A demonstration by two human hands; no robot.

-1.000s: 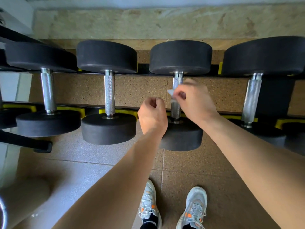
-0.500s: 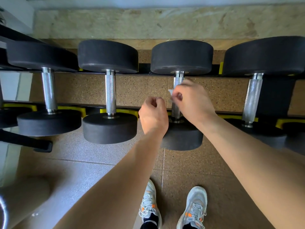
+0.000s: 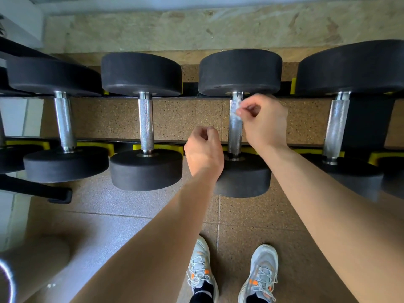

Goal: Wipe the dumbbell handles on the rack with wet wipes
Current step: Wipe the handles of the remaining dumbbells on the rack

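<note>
Nearest, a pair of grey shoes (image 3: 263, 267) with orange accents stands on the brown tiled floor (image 3: 251, 217); both bare forearms reach forward over it to the rack (image 3: 168, 147). The left hand (image 3: 204, 153) hangs at the rack's front rail, fingers curled into a loose fist with nothing visible in it, just left of the dumbbell (image 3: 242, 178) being cleaned and not touching it. That dumbbell lies across the front and back rails, third from the left edge; its knurled steel handle (image 3: 235, 136) spans the gap between them. The right hand (image 3: 264, 123) sits further in, beside the handle's far end; thumb and fingertips pinch a small crumpled wet wipe (image 3: 237, 108) against the metal near the back rail. Other black dumbbells (image 3: 142, 73) lie alongside; beyond the rack's back edge rises a stone wall (image 3: 218, 29).
</note>
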